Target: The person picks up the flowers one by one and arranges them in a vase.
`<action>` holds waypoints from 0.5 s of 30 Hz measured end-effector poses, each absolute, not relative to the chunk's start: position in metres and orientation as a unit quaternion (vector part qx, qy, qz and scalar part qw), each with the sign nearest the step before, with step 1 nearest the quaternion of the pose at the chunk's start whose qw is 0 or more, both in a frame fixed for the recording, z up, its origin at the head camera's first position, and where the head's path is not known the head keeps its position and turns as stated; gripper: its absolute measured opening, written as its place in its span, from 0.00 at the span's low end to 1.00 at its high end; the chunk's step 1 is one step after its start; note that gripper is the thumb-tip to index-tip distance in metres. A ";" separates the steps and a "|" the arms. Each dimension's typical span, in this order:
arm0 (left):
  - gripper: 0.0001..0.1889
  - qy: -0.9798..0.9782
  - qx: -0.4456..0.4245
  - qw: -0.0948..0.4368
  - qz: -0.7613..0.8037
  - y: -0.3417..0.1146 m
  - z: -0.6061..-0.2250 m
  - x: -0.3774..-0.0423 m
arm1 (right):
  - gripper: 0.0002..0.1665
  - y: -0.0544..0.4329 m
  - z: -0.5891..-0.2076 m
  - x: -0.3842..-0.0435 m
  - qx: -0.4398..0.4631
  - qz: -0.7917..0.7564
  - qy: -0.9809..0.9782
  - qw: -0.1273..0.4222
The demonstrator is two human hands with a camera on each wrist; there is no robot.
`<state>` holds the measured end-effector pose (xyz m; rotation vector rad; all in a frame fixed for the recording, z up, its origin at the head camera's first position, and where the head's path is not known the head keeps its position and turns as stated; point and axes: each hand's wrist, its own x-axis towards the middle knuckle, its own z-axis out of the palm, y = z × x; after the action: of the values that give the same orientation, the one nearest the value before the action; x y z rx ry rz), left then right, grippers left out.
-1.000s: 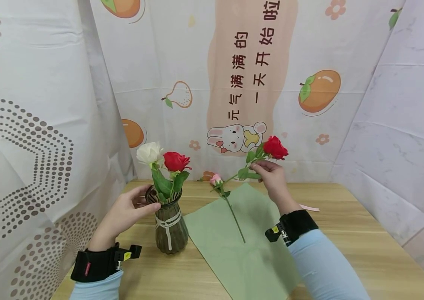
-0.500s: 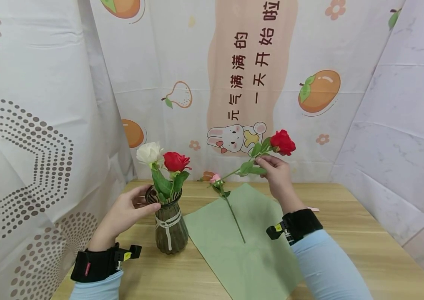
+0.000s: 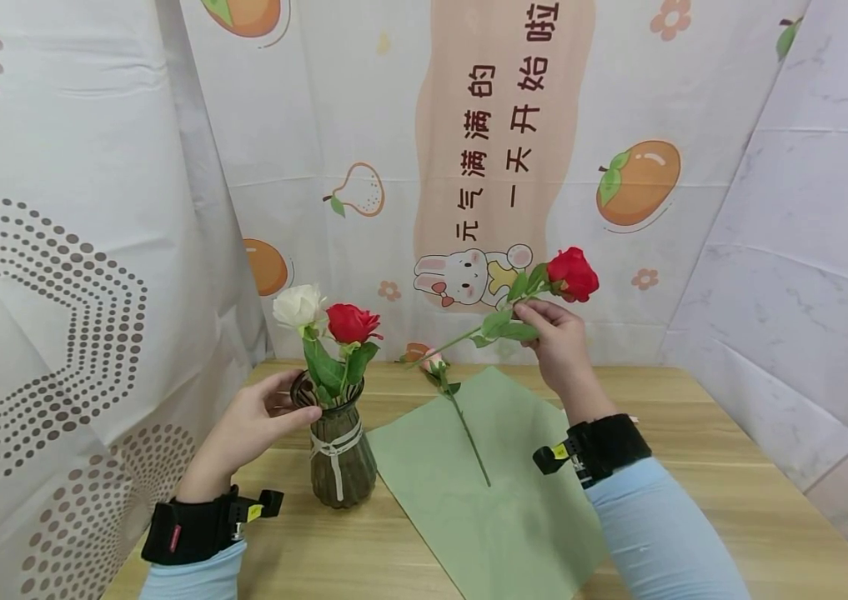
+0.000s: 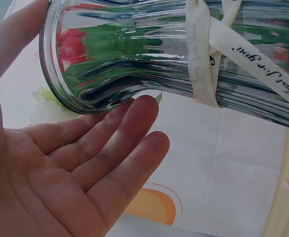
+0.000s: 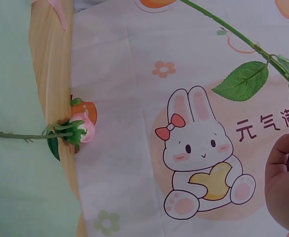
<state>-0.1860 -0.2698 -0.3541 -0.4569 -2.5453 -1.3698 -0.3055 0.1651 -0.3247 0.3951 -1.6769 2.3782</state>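
Observation:
A ribbed glass vase (image 3: 343, 467) with a white ribbon (image 3: 337, 450) round it stands upright on the table's left side. In it are a white rose (image 3: 299, 307) and a red rose (image 3: 352, 323). My left hand (image 3: 262, 417) holds the vase at its neck, thumb on the near side and fingers behind, as the left wrist view (image 4: 95, 153) also shows. My right hand (image 3: 560, 346) pinches the leafy stem of another red rose (image 3: 574, 275), raised and slanting, bloom at upper right. A pink rose (image 3: 433, 362) lies on a green sheet (image 3: 499, 517), its bloom past the edge.
The wooden table (image 3: 679, 500) ends at the back against a printed curtain (image 3: 363, 108), with patterned cloth (image 3: 56, 275) hanging at the left. A pink ribbon strip (image 5: 55, 10) shows at the top of the right wrist view.
My right hand has moved up and slightly right with the red rose, and its stem end has drawn leftward clear above the pink rose. My left hand and the vase have stayed put.

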 end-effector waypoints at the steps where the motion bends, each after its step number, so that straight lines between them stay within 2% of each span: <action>1: 0.36 -0.865 -0.155 0.107 -0.465 -0.270 -0.354 -0.186 | 0.10 0.165 -0.324 -0.305 0.136 0.806 -0.567 0.102; 15: 0.37 -0.869 -0.152 0.111 -0.457 -0.270 -0.354 -0.186 | 0.07 0.158 -0.310 -0.300 0.158 0.820 -0.540 0.103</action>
<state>-0.1862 -0.2700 -0.3543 -0.4464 -2.5531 -1.3409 -0.2999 0.1578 -0.3104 0.4661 -1.5931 2.4209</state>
